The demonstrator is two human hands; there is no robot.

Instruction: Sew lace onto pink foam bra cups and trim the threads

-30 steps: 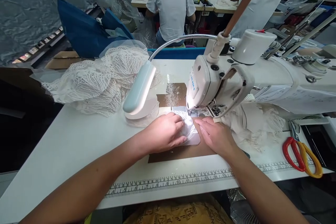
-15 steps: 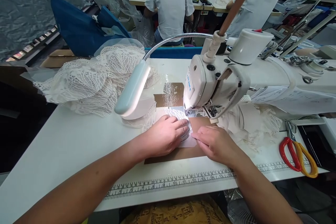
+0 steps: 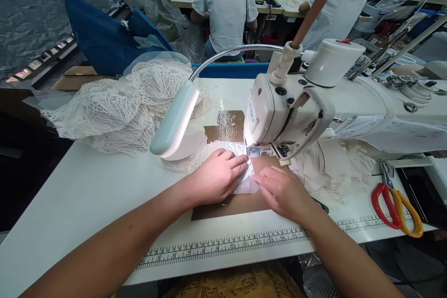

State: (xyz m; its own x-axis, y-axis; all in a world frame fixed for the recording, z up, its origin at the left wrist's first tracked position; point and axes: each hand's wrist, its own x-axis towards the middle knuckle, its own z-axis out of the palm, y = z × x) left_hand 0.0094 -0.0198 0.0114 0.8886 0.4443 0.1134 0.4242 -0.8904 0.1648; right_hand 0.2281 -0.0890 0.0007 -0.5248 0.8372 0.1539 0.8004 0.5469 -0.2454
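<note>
White lace fabric lies at the needle of a white sewing machine. My left hand rests flat on the lace, its fingers stretched toward the presser foot area. On the near right side, my right hand pinches the edge of the lace between thumb and fingers. The fingertips of both hands are close together, just in front of the needle. Beneath the work, a brown plate covers part of the white table. Needle and presser foot are too small to make out well.
A lamp on a bendy neck hangs left of the machine. Piled lace lies at the left, more pieces at the right. Scissors lie near the right edge, a printed ruler along the front. People sit beyond.
The lace has moved further past the needle, and more of it shows beyond my left hand. Both hands have shifted slightly left. A dark slim object now shows beside my right wrist.
</note>
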